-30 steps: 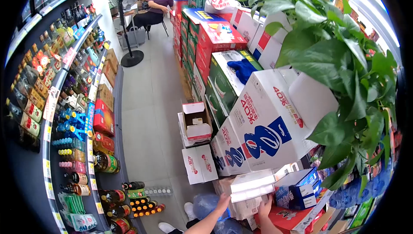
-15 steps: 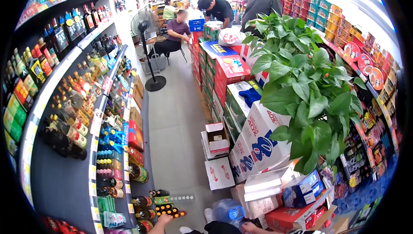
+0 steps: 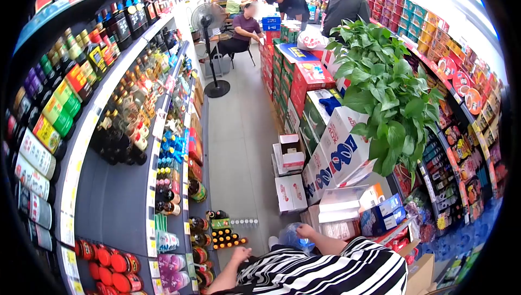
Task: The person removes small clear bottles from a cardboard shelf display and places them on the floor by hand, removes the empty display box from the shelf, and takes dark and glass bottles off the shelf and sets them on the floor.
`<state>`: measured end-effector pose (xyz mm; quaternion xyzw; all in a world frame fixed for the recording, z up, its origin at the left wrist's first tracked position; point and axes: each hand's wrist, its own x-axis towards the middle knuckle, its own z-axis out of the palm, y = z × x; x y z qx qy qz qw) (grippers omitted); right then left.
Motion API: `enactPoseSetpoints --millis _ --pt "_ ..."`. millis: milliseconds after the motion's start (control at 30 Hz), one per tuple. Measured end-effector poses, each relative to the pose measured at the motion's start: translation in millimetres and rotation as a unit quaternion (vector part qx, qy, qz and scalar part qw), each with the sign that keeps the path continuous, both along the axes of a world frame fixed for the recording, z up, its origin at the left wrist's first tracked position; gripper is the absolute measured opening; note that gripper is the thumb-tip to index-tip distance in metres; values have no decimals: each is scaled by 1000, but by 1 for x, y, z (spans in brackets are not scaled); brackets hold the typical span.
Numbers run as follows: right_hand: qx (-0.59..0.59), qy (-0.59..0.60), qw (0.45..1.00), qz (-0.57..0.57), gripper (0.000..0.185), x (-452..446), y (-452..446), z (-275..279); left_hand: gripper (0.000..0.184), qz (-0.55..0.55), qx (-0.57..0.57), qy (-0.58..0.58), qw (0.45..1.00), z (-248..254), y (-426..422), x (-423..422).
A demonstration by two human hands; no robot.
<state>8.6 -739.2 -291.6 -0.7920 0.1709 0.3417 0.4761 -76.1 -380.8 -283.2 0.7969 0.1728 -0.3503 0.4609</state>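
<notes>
Bending over the translucent blue water jug (image 3: pixel 289 235), the fingers of the right hand (image 3: pixel 306 232) appear to touch its upper side; whether they pinch it or simply rest there, I cannot tell. The jug stands low, directly under and just left of those fingers. The left hand (image 3: pixel 241 254) is apart from it, its fingers loosely curled; whether their tips press together cannot be made out.

Just beyond the left fingers, on the tiled floor (image 3: pixel 233 148), stands a cluster of small dark bottles with yellow-orange caps (image 3: pixel 227 239), with a row of white-capped bottles (image 3: pixel 244 223) behind it. To the left of those fingers are the purple-pink bottles (image 3: pixel 172 280) on the shelf, and farther left the red-lidded jars (image 3: pixel 125 263). A white shoe (image 3: pixel 273 242) shows between the two hands.

To the right of the right fingers, close by, lie a plastic-wrapped bundle (image 3: pixel 337 230) and, above it, a white box with raised flaps (image 3: pixel 341 199); farther right sits a blue printed box (image 3: pixel 384 215). Beyond these fingers stand a white carton with red print (image 3: pixel 291 193) and a large white carton marked 40% (image 3: pixel 339 132), the leafy green plant (image 3: pixel 391 100) hanging to its right. Well beyond both hands are a black pedestal fan (image 3: pixel 217 88) and a seated person in a purple top (image 3: pixel 246 28).
</notes>
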Motion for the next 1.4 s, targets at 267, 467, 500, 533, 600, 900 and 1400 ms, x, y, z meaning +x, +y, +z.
enactPoseSetpoints --millis 267,467,500,533,600,900,1400 --pt "-9 -7 998 63 22 -8 38 42 27 216 26 -12 976 -20 141 -51" --pt "-6 51 998 24 24 -36 25 29 10 312 -52 25 948 -33 137 -128" --pt "-21 62 998 23 23 -43 24 28 11 292 -56 36 954 -36 130 -136" --pt "-27 67 996 44 22 -49 24 29 13 257 -39 37 965 -40 121 -143" --pt "-40 75 993 80 21 -58 22 35 24 179 -9 36 983 -48 106 -150" --pt "-32 18 990 136 19 -32 71 18 19 232 -39 74 969 -16 127 -152" --pt "-108 -103 960 239 23 -76 116 23 23 188 37 -46 980 -5 139 -185"
